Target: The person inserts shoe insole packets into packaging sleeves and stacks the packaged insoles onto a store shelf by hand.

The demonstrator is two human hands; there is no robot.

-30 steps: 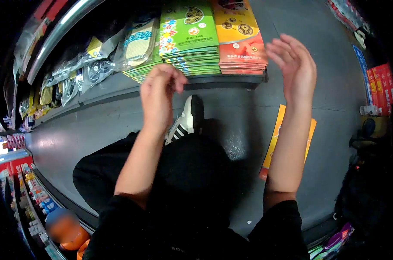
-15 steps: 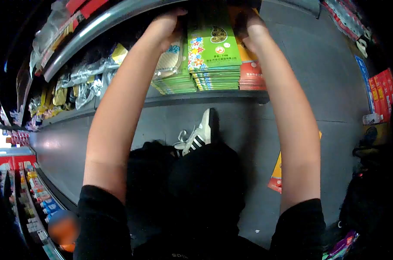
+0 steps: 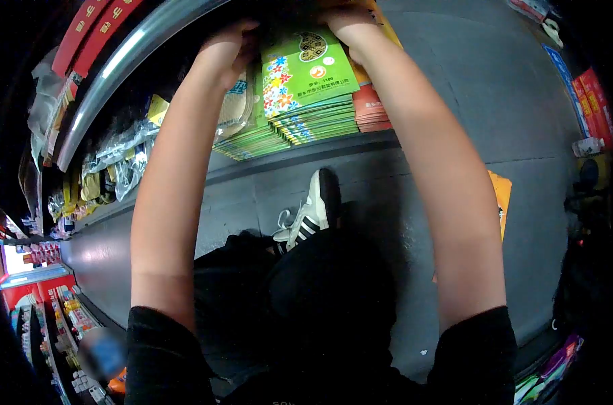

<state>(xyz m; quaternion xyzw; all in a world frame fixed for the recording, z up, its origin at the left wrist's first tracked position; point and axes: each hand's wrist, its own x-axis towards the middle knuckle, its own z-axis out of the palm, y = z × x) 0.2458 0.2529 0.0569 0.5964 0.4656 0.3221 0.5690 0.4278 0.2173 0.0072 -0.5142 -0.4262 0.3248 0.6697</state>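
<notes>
A tall stack of green printed packets (image 3: 313, 91), apparently insole packs, lies on the low shelf. My left hand (image 3: 228, 54) reaches to its left side, with fingers apart in the shade and nothing seen in them. At the stack's far right edge is my right hand (image 3: 350, 30); darkness hides its fingertips, so I cannot tell whether it grips a packet. A clear-wrapped pale insole pack (image 3: 236, 111) rests left of the tall stack, on a lower green stack (image 3: 256, 143). Red and orange packets (image 3: 372, 111) are piled on the right, below my right wrist.
A metal shelf rail (image 3: 120, 67) curves across the upper left. Plastic-wrapped goods (image 3: 120, 152) fill the shelf further left. An orange packet (image 3: 501, 196) lies on the floor by my right forearm. A blurred person (image 3: 104, 354) is at lower left.
The view has turned a little, and the shelf appears further left. My right hand has moved from the orange packets to the green stack's right edge. My left hand stays on the stack's left side.
</notes>
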